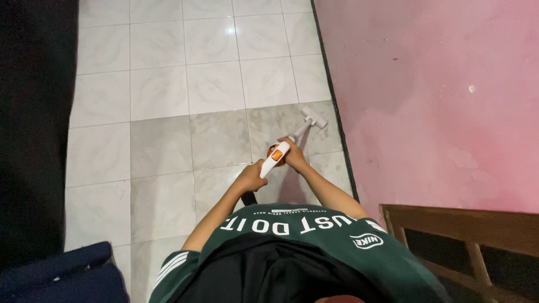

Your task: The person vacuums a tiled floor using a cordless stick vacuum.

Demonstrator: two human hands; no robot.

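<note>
Floor: pale marble-look tiles (pixel 168 84), meeting a pink wall (pixel 438 101) on the right.
Vacuum: white stick vacuum (pixel 279 156) with an orange part, held over the floor; its head (pixel 313 117) is on the tiles near the wall.
Left hand (pixel 251 178): fingers wrapped around the rear handle.
Right hand (pixel 293 156): fingers curled on the vacuum body.
Corner: brown wooden frame (pixel 466 235) at lower right; dark blue cloth (pixel 62 275) at lower left.

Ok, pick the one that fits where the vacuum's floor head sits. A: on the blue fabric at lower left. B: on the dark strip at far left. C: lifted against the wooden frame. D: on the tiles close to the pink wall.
D: the vacuum, held in both hands, has its floor head on the grey tiles near the pink wall.
</note>
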